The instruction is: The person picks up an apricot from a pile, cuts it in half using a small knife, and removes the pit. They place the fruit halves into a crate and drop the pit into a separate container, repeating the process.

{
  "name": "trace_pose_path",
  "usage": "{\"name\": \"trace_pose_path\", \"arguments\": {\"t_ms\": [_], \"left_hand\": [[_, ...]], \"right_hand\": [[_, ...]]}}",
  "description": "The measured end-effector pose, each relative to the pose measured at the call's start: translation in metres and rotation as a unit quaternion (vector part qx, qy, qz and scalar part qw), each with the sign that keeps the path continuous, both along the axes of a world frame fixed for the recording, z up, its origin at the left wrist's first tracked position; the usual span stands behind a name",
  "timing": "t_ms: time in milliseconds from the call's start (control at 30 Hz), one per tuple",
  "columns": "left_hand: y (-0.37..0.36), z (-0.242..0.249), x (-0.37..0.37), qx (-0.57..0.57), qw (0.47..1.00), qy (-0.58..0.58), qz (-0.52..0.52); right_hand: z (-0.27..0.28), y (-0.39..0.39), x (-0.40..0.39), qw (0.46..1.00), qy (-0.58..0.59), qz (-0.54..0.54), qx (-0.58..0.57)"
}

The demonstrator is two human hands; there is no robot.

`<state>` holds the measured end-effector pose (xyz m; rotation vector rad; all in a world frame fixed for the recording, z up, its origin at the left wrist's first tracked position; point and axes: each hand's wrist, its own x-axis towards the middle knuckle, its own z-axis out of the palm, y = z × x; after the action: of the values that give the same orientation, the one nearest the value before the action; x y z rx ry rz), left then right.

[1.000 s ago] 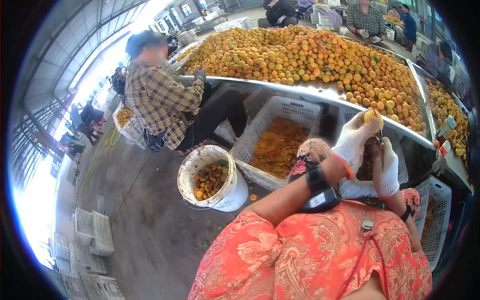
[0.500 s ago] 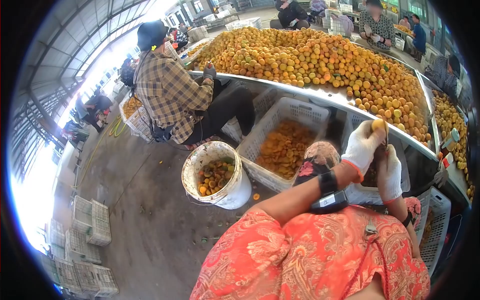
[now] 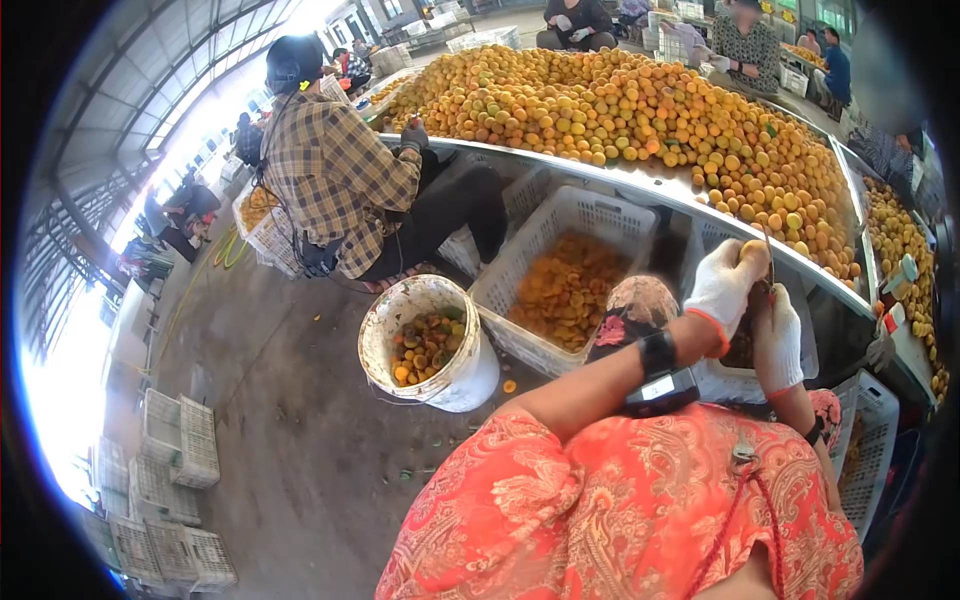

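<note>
My left hand [image 3: 727, 285], in a white glove with an orange cuff, is closed on a yellow-orange fruit [image 3: 752, 248]. Close on its right, my right hand [image 3: 778, 340], also in a white glove, grips a small knife [image 3: 768, 262] whose thin blade points up beside the fruit. Both hands are over a crate between my knees. Beyond them a large heap of orange fruit [image 3: 600, 105] lies on a metal-edged table [image 3: 650, 194]. A white crate [image 3: 487, 292] below the table holds cut fruit pieces.
A dirty white bucket [image 3: 470, 378] with discarded fruit stands on the floor left of my knees. A person in a plaid shirt [image 3: 325, 170] sits at the table's left. Other people sit across the heap. Stacked crates [image 3: 195, 440] stand far left; another crate [image 3: 875, 440] is at right.
The knife blade now stands upright beside the fruit, and my left hand has shifted slightly. The view has moved a little. Across the table, a person's hands have come down.
</note>
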<state>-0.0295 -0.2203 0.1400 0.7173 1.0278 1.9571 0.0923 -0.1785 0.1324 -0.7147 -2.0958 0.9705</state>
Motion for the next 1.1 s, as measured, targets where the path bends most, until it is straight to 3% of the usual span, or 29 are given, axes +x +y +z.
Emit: {"name": "trace_pose_path", "arguments": {"t_ms": [100,133,167,200,267,333,367,400,467,533,567,667,800,1100], "left_hand": [[0.014,-0.008,0.011,-0.061,0.995,-0.055,0.048],[0.016,-0.01,0.012,-0.1,0.991,-0.062,0.056],[0.02,-0.018,0.009,-0.07,0.996,-0.03,0.053],[0.011,-0.015,0.004,-0.094,0.985,0.109,0.099],[0.025,-0.043,-0.018,-0.071,0.996,0.048,0.036],[0.03,-0.075,-0.052,0.06,0.977,0.201,0.037],[0.004,-0.076,-0.072,-0.042,0.804,0.588,0.081],[-0.001,-0.031,-0.042,0.008,0.983,0.181,-0.04],[-0.01,-0.007,-0.026,0.085,0.982,0.138,-0.094],[-0.015,-0.001,-0.022,0.095,0.983,-0.063,-0.141],[-0.017,0.004,-0.017,0.096,0.988,-0.052,-0.111],[-0.016,0.004,-0.018,0.139,0.976,-0.05,-0.161],[-0.01,0.005,-0.017,0.147,0.973,-0.037,-0.172],[-0.009,0.015,-0.008,0.109,0.989,0.034,-0.097]], "right_hand": [[-0.03,0.019,-0.01,0.991,-0.015,-0.049,0.122],[-0.031,0.021,-0.01,0.991,-0.017,-0.051,0.121],[-0.031,0.02,-0.012,0.995,-0.008,-0.046,0.091],[-0.027,0.017,-0.012,0.997,-0.001,-0.047,0.059],[-0.023,0.015,-0.014,0.996,0.02,-0.026,0.084],[-0.005,0.006,-0.013,0.991,0.004,-0.019,0.13],[-0.002,0.005,-0.016,0.991,-0.042,-0.04,0.122],[0.001,0.001,-0.009,0.997,-0.049,0.0,0.057],[0.013,-0.006,-0.005,0.998,-0.054,0.002,0.034],[0.02,-0.012,-0.004,0.999,-0.038,0.008,0.038],[0.021,-0.014,-0.001,0.998,0.003,0.016,0.055],[0.013,-0.003,0.006,0.998,0.029,0.012,0.052],[0.02,-0.002,0.016,1.0,0.004,0.013,0.026],[0.015,0.001,0.022,0.998,0.001,0.023,0.062]]}}
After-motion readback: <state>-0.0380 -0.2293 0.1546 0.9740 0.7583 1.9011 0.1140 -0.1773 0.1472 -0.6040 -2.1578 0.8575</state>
